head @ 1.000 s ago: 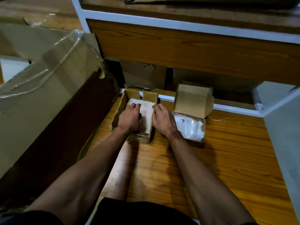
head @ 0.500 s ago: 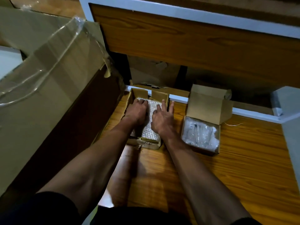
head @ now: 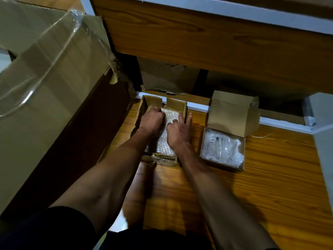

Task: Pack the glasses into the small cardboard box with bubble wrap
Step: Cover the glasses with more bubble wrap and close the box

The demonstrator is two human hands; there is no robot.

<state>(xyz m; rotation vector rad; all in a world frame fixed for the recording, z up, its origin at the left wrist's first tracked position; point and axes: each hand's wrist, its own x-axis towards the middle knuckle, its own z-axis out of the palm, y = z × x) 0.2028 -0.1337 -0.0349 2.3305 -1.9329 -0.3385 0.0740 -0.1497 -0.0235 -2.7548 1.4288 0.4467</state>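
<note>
A small open cardboard box [head: 177,104] sits on the wooden floor, filled with bubble wrap [head: 164,147]. My left hand [head: 152,121] lies on the wrap's left side, fingers reaching toward the far left corner. My right hand [head: 178,131] rests on the wrap's right side, with fingers spread along the box's right wall. Both hands press flat and grip nothing. The glasses are hidden under the wrap. To the right stands a second small box [head: 234,114] with its lid up, holding clear bubble wrap [head: 221,148].
A big cardboard box [head: 46,91] with loose clear tape leans at the left. A wooden shelf panel [head: 207,51] overhangs the back, with more cardboard [head: 167,76] beneath it. My bare leg [head: 138,192] lies on the wooden floor [head: 270,186].
The camera has moved closer. My left hand slid further into the box's far left corner, and my right hand spread over the wrap toward the right wall.
</note>
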